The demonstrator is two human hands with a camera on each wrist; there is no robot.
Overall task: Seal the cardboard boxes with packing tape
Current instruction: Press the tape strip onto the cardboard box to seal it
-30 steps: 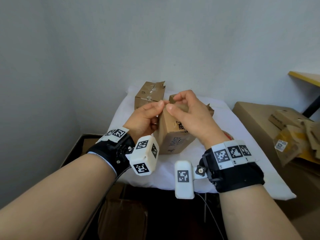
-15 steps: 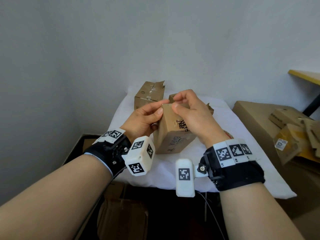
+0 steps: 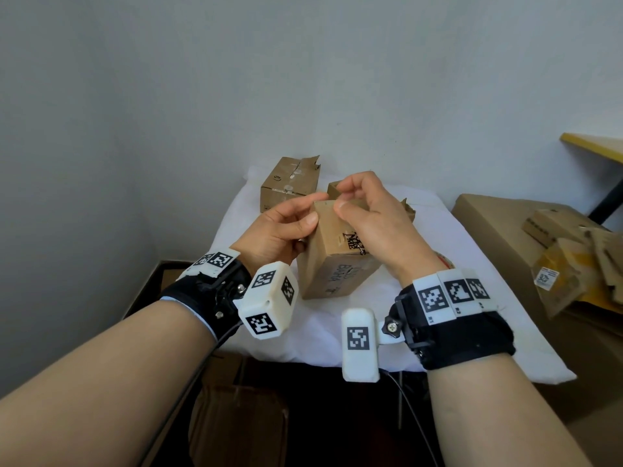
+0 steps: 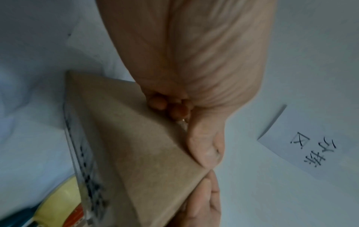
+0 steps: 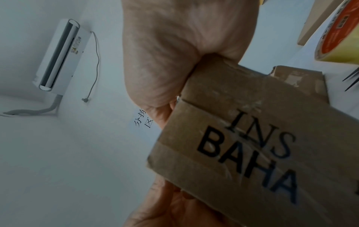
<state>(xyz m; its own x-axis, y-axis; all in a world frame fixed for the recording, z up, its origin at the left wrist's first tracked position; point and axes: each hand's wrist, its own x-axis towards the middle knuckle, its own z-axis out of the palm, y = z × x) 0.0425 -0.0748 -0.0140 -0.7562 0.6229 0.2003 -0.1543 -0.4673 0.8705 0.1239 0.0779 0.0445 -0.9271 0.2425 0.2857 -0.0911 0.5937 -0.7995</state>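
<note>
Box [image 3: 332, 251] tilted further; brown, black lettering; left hand [image 3: 279, 229], right hand [image 3: 374, 217] grip top.

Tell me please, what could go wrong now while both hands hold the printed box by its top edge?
1. The left hand and right hand grip the printed box only near its top edge; tilted as it is, it might slip or swing.
2. The tape roll lies on the table behind the box, so one hand must probably let go to fetch it, and the flaps may reopen.
3. The torn box stands close behind; a swing could knock it.
</note>
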